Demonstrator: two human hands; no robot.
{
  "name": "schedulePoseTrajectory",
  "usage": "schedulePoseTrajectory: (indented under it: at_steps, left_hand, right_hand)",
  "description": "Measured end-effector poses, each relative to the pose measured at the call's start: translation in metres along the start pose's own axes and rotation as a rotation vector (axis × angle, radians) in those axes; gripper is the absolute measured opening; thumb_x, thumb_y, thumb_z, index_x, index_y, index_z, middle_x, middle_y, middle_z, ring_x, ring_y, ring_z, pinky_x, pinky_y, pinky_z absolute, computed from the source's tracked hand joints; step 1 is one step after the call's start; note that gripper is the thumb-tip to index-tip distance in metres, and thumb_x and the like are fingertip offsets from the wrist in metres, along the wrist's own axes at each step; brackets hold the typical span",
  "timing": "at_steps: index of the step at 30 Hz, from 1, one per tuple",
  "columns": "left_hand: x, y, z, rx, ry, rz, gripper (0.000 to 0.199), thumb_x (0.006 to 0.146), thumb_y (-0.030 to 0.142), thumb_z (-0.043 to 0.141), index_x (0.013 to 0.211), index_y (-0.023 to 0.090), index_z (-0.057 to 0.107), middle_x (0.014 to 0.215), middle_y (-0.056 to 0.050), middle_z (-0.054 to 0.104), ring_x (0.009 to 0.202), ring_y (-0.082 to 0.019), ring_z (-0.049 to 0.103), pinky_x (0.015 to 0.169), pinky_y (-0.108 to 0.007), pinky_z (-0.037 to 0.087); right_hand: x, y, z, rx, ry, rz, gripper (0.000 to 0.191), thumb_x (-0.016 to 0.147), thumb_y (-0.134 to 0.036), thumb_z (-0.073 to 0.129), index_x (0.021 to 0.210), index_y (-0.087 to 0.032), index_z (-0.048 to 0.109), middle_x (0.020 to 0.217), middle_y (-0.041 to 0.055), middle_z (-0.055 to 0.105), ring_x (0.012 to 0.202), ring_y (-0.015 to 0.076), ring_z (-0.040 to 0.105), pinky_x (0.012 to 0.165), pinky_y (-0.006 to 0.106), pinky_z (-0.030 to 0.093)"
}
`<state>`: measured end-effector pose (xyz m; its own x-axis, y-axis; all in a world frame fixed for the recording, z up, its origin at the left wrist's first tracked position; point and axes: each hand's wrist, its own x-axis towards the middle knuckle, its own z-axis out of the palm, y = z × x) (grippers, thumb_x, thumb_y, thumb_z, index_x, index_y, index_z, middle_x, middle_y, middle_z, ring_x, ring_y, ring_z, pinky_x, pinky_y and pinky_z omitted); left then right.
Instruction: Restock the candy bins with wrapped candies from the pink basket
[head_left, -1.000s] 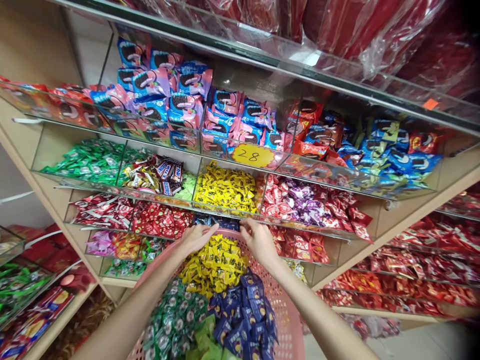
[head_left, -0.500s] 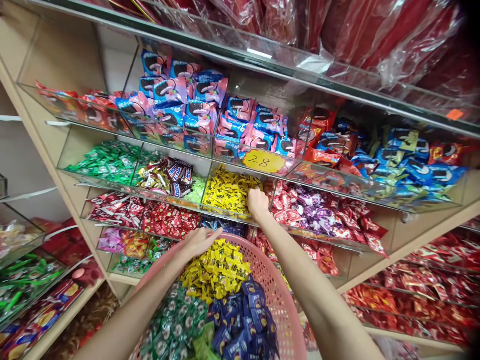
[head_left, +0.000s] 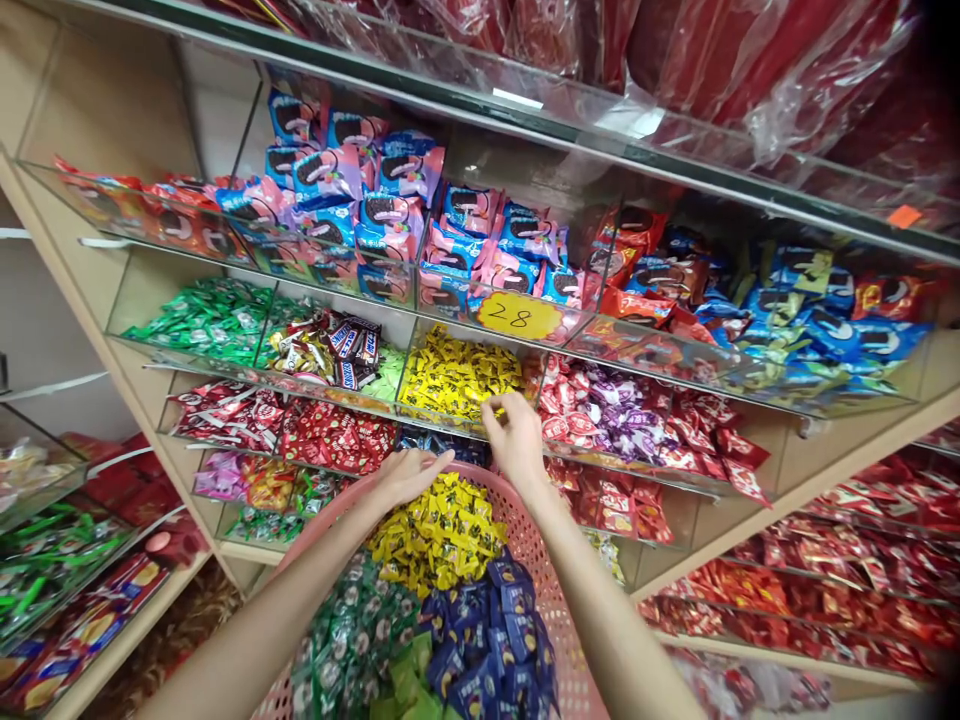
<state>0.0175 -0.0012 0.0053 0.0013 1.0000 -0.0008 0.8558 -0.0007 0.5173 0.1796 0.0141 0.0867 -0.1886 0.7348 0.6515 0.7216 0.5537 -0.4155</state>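
My left hand [head_left: 412, 474] lies over the far rim of a pink plastic basket [head_left: 576, 650], its thumb stretched along the inside and the fingers hidden beyond the edge. Inside the basket, yellow-wrapped candies [head_left: 442, 530] sit at the far side, dark blue packets [head_left: 487, 640] at the right, green-wrapped candies [head_left: 352, 640] at the left and light green packets [head_left: 411, 680] near me. My right hand [head_left: 516, 440] is at the front edge of a shelf bin of yellow-wrapped candies [head_left: 454, 370]. Its fingers are curled, and whatever they hold cannot be made out.
Clear-fronted bins surround the hands: green candies [head_left: 206, 325], chocolate bars [head_left: 349, 345], red packets [head_left: 341, 437] and purple-wrapped candies [head_left: 611, 410]. Above, blue and pink cookie packs [head_left: 390, 225] stand behind a yellow tag [head_left: 517, 314] reading 28. A glass shelf edge [head_left: 465, 105] crosses the top.
My right hand has drawn back from the yellow candies toward the bin's front edge and the basket, and its fist has loosened into a curl. The left hand stays at the rim.
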Motion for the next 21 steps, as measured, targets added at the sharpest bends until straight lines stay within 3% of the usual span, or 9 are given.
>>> schedulePoseTrajectory:
  at_steps: [6, 15, 21]
  left_hand:
    - [-0.002, -0.002, -0.003, -0.02, -0.014, -0.002, 0.07, 0.072, 0.071, 0.014, 0.103, 0.03, 0.061, 0.099, -0.003, 0.064, 0.098, -0.025, 0.054, 0.077, -0.029, 0.038]
    - [-0.009, -0.001, 0.0, 0.019, -0.022, -0.057, 0.071, 0.074, 0.069, 0.013, 0.099, 0.025, 0.063, 0.098, -0.006, 0.064, 0.096, -0.025, 0.055, 0.079, -0.03, 0.038]
    - [-0.011, 0.0, 0.001, 0.008, -0.019, -0.011, 0.068, 0.075, 0.067, 0.014, 0.1, 0.027, 0.063, 0.1, -0.003, 0.064, 0.098, -0.023, 0.055, 0.081, -0.03, 0.038]
  right_hand:
    - [-0.063, 0.003, 0.007, 0.274, -0.036, 0.1, 0.021, 0.082, -0.03, 0.04, 0.075, -0.018, 0.055, 0.074, 0.0029, 0.053, 0.06, 0.0107, 0.046, 0.058, 0.022, 0.038]
    - [-0.083, 0.026, 0.02, 0.326, -0.08, 0.172, 0.02, 0.081, -0.03, 0.04, 0.073, -0.018, 0.053, 0.07, 0.0013, 0.05, 0.058, 0.0103, 0.044, 0.055, 0.022, 0.036]
    - [-0.091, 0.031, 0.027, 0.353, -0.114, 0.193, 0.017, 0.079, -0.027, 0.04, 0.07, -0.018, 0.051, 0.066, -0.0005, 0.048, 0.055, 0.0095, 0.042, 0.052, 0.02, 0.034]
